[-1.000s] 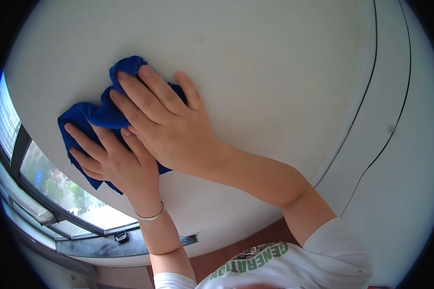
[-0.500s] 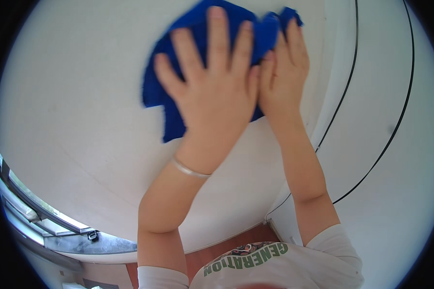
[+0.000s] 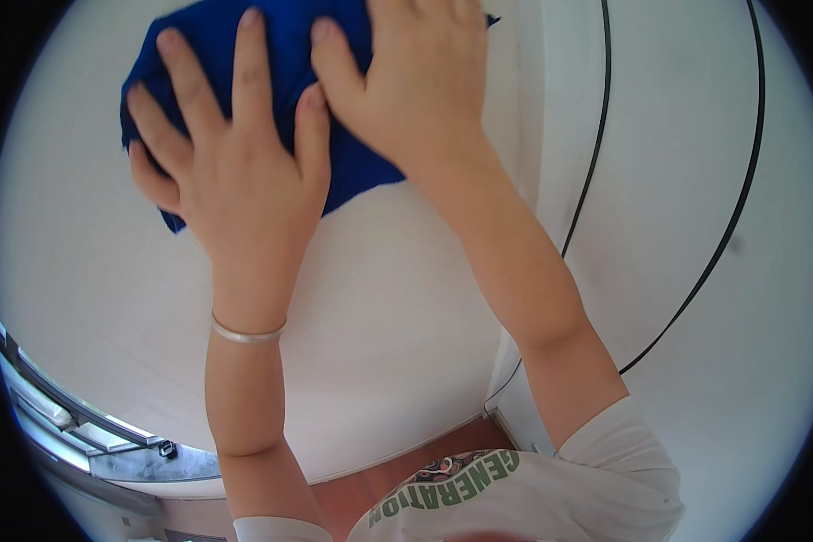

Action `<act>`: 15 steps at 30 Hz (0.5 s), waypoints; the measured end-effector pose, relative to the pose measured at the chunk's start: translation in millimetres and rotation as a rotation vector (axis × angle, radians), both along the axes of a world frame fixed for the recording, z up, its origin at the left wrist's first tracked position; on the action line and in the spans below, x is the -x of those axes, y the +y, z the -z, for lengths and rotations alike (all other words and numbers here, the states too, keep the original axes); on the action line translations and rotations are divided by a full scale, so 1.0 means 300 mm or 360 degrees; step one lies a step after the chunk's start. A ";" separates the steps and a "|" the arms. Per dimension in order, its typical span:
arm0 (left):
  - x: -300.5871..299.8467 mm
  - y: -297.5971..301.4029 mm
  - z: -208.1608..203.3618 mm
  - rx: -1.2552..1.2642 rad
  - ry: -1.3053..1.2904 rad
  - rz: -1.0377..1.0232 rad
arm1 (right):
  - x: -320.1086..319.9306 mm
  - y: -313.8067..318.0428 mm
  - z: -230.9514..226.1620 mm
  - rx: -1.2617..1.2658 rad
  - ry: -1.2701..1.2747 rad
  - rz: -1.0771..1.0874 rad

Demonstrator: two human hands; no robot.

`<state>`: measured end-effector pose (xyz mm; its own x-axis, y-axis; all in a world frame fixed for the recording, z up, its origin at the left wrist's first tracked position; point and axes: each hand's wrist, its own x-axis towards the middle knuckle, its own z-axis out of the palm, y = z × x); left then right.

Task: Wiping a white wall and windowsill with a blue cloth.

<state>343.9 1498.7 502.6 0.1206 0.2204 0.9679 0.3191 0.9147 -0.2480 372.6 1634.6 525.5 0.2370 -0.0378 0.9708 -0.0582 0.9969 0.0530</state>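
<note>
A blue cloth (image 3: 357, 173) lies spread against a white wall (image 3: 397, 298), its lower edge ragged. My left hand (image 3: 244, 167) presses flat on the cloth's left part, fingers spread, with a silver bangle on that wrist. Beside it, my right hand (image 3: 425, 90) rests flat over the right part of the cloth, its thumb stretched toward the left hand. The tips of the right fingers run out of the picture at the top. A small corner of cloth shows past the right hand.
Two black cables, an inner cable (image 3: 596, 144) and an outer cable (image 3: 745, 194), run down the adjoining white wall (image 3: 668, 181) at the right. Window frames (image 3: 72, 415) and a grey sill (image 3: 190, 461) sit at lower left. Reddish-brown flooring (image 3: 452, 443) shows below.
Both hands have moved left across the wall with the blue cloth. The cloth now lies flatter at its right side, where it was bunched under the right hand.
</note>
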 end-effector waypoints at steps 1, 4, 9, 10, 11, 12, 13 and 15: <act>-0.011 0.036 -0.022 0.0001 0.0053 -0.0012 | -0.004 0.017 -0.027 0.0100 0.0046 0.0177; -0.003 0.135 0.003 0.0009 0.0109 -0.0065 | 0.028 0.074 0.012 0.0082 0.0124 0.0152; 0.008 0.201 0.274 0.0164 -0.0153 0.0245 | 0.040 0.152 0.381 0.0331 -0.0051 0.0116; 0.007 0.205 0.353 0.0148 -0.0180 0.0280 | 0.036 0.142 0.484 0.0363 -0.0127 0.0111; 0.015 0.215 0.442 0.0140 -0.0141 0.0330 | 0.028 0.137 0.584 0.0400 -0.0193 0.0123; 0.015 0.215 0.535 0.0157 -0.0125 0.0342 | 0.022 0.128 0.689 0.0439 -0.0255 0.0131; 0.014 0.194 0.630 0.0254 -0.0163 0.0370 | 0.017 0.112 0.804 0.0499 -0.0333 0.0128; 0.006 0.137 0.829 0.0503 -0.0359 0.0401 | 0.010 0.089 1.048 0.0578 -0.0472 0.0160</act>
